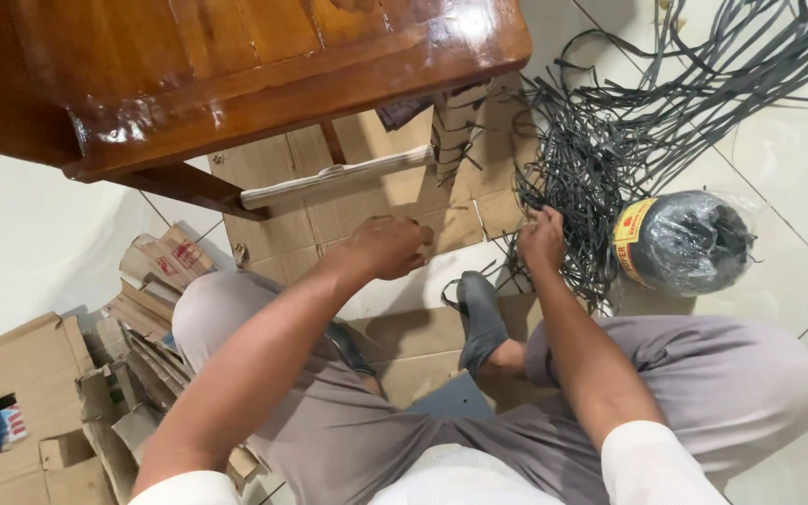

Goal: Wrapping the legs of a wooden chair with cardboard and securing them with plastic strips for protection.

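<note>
My left hand [387, 245] rests, fingers curled, on a flattened brown cardboard sheet [329, 201] lying on the floor under the table's edge. My right hand [541, 236] reaches into a tangled heap of dark plastic straps [600, 150] and has its fingers closed on some of them. A roll of the same dark strap wrapped in clear plastic [685, 241] lies just right of that hand. I sit on the floor with my knees spread, a grey sandal [481, 316] on my foot between them.
A glossy wooden table [236, 65] overhangs the cardboard at the top. A pile of folded and torn cardboard boxes [58, 393] fills the lower left. White floor tiles [797, 140] show on the right, with long loose straps trailing over them.
</note>
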